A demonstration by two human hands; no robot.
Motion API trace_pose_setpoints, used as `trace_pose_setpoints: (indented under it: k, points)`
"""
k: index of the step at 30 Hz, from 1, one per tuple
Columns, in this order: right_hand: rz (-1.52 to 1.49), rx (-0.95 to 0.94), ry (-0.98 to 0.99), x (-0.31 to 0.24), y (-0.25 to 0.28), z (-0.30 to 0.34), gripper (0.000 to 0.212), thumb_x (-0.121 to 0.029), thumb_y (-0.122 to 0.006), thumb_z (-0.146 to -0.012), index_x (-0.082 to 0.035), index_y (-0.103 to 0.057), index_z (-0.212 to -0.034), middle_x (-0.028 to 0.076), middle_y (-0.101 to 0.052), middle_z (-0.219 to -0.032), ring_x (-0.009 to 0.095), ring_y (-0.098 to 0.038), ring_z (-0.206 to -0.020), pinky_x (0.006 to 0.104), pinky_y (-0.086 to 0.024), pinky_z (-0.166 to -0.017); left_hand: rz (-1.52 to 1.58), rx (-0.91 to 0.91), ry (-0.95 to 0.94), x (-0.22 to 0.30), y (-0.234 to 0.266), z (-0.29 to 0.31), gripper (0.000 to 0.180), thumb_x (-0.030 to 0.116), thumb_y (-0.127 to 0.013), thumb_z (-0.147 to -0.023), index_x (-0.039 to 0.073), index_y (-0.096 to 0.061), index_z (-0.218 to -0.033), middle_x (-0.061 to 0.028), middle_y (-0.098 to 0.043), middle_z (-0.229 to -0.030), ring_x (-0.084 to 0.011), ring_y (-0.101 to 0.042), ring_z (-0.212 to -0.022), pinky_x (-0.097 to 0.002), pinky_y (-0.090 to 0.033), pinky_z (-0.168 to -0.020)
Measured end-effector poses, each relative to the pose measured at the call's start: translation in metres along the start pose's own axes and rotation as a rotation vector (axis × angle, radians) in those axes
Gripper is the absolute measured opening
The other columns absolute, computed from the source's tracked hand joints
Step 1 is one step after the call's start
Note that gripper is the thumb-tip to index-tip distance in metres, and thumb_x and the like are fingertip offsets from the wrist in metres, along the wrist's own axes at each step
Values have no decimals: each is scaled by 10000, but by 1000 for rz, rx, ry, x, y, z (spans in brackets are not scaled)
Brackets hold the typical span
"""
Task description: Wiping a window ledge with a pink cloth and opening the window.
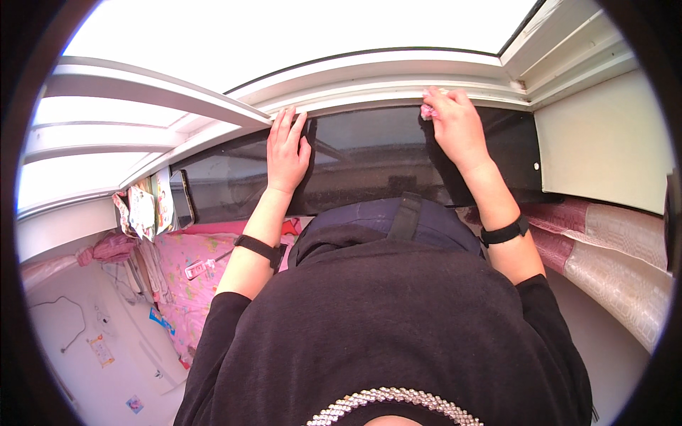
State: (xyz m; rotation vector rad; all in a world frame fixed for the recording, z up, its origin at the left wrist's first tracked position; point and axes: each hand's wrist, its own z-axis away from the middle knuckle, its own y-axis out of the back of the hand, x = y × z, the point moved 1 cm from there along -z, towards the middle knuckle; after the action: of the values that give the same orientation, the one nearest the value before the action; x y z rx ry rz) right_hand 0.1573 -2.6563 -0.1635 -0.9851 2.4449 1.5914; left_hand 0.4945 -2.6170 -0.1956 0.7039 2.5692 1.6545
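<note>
My right hand is closed around a crumpled pink-and-white cloth, of which only a small part shows by the fingertips. It is at the white window frame, where the frame meets the glossy black sill. My left hand holds nothing. Its fingers are stretched out and lie at the sill's far edge, next to the lower corner of the open window sash.
Books and a dark flat phone-like object stand at the sill's left end. Below lies a pink patterned bed cover with a pink bottle. Curtains hang at right, under a pale wall panel.
</note>
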Motion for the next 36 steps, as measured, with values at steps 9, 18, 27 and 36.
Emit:
trace_pose_setpoints:
  k: [9, 18, 27, 36]
  points:
    - [-53, -17, -159, 30, 19, 12, 313, -45, -603, -846, -108, -677, -1143, 79, -694, -1128, 298, -623, -999, 387, -505, -917, -1, -15, 12, 0, 3, 2, 519, 72, -579, -834, 110, -544, -1351, -116, -462, -1440, -321, -375, -1381, -446, -325, -1124]
    - [260, 158, -329, 121, 58, 36, 307, -15, -581, -826, -78, -693, -1106, 79, -701, -1095, 311, -604, -980, 391, -496, -910, 5, -8, 0, 2, 1, 0, 518, 69, -577, -832, 108, -547, -1348, -122, -467, -1434, -326, -384, -1373, -450, -330, -1120]
    - [90, 19, -52, -1, 2, -4, 206, -21, -607, -791, -38, -683, -982, 99, -682, -887, 285, -622, -877, 409, -530, -775, -14, -5, 13, 2, 2, 0, 516, 70, -577, -830, 107, -552, -1344, -124, -477, -1425, -326, -391, -1369, -452, -332, -1119]
    - [-107, 34, -112, 13, 13, 5, 286, -53, -607, -840, -83, -674, -1116, 150, -675, -1107, 329, -632, -1053, 408, -512, -900, 10, -7, 13, 2, 4, 1, 521, 60, -583, -831, 106, -552, -1349, -121, -473, -1435, -326, -390, -1373, -449, -334, -1118]
